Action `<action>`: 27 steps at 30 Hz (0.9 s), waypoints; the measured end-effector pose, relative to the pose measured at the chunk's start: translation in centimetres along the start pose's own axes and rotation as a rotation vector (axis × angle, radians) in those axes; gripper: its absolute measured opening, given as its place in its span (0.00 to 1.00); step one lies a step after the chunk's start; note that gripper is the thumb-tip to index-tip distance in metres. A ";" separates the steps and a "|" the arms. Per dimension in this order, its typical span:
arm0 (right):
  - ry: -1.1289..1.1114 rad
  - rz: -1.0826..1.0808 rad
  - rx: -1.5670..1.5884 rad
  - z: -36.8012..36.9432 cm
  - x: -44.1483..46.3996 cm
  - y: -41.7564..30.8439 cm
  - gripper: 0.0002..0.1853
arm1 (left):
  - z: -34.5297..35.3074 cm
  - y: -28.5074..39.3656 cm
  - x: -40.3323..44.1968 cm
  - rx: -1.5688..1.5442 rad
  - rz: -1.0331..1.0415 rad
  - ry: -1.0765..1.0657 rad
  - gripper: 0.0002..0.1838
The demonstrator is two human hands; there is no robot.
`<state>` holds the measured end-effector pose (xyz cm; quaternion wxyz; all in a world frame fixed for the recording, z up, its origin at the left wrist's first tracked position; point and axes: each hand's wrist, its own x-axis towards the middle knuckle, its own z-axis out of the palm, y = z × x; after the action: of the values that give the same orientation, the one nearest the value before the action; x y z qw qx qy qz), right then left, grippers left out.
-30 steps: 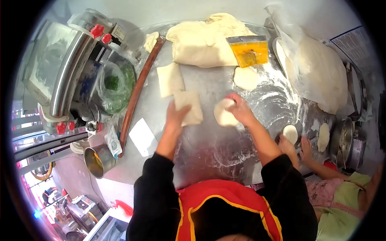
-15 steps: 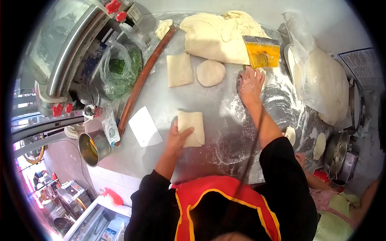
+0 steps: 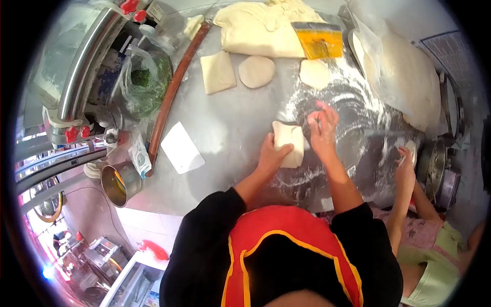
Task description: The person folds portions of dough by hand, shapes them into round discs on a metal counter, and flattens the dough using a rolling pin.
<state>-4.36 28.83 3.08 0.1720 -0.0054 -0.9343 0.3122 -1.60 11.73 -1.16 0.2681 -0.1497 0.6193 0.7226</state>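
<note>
Now keeps the folded dough piece [image 3: 289,146] in the left hand [image 3: 272,153], with thumb over the top face and fingers at the left edge; cannot tell from this view whether raised clear of the steel table [image 3: 225,128] or partly resting on it. Carries the piece farther right than half a second ago, away from the white card [image 3: 181,147] to left of the piece, and closer to the flour streaks [image 3: 355,87] beyond and right of it. Also brings the right hand [image 3: 324,128] back from the pale round [image 3: 314,74], beyond and right of the piece, to just beside the piece; holds those fingers loosely bent and apart, with no dough visible in them. Leaves the pale round uncovered, and leaves untouched the darker round [image 3: 257,71] and the flat square [image 3: 218,72], both beyond and left of the piece. By judgement, gathers the work onto this one piece, with both hands near and only the left gripping.
</note>
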 end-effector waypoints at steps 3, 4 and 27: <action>-0.019 0.009 0.009 0.2 -4.4 -1.2 0.02 | 1.0 -2.4 0.0 0.266 0.043 0.016 0.30; -0.016 -0.003 0.002 0.8 -5.6 -1.1 0.02 | 1.2 -3.2 -0.2 0.276 0.080 0.023 0.30; -0.099 0.562 0.413 -0.7 -15.9 -0.3 0.05 | -2.5 -1.8 -2.7 1.383 0.846 -0.138 0.28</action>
<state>10.89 27.14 -1.24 0.0313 -0.2122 -0.8206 0.5297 1.31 8.94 -1.59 0.0418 0.3413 0.9119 0.2243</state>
